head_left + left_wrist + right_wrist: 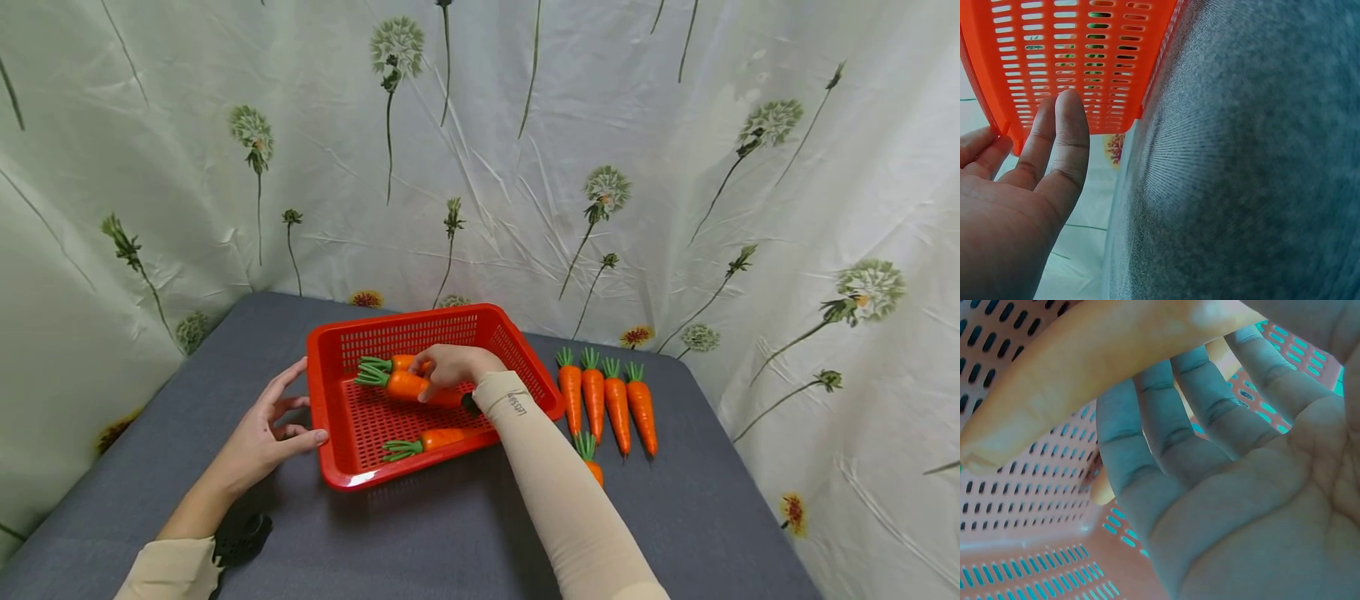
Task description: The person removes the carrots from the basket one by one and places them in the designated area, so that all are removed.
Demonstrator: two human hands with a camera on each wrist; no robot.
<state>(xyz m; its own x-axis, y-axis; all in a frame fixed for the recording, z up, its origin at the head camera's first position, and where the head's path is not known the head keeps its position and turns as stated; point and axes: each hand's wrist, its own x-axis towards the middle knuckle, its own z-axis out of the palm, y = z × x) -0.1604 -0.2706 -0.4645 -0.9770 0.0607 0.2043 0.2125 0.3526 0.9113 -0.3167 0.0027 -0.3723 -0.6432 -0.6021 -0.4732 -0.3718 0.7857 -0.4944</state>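
Observation:
A red plastic basket [347, 481] with slotted walls stands on the table. Inside it my right hand [453, 367] holds an orange carrot [405, 386] with a green top, thumb on the near side and fingers on the far side. In the right wrist view this carrot [1085, 362] crosses above the fingers [1160, 415]. Behind it lies a second carrot [401, 362], partly covered by the hand. A third carrot [442, 438] lies along the basket's near wall. My left hand [258, 437] touches the basket's left side, its spread fingers [1072, 134] against the wall and rim.
To the right of the basket, several carrots [617, 408] lie side by side on the grey tabletop [697, 517]. Nearer, another carrot [588, 467] is partly hidden by my right sleeve [555, 492]. A pale curtain [495, 150] with a flower print hangs behind the table.

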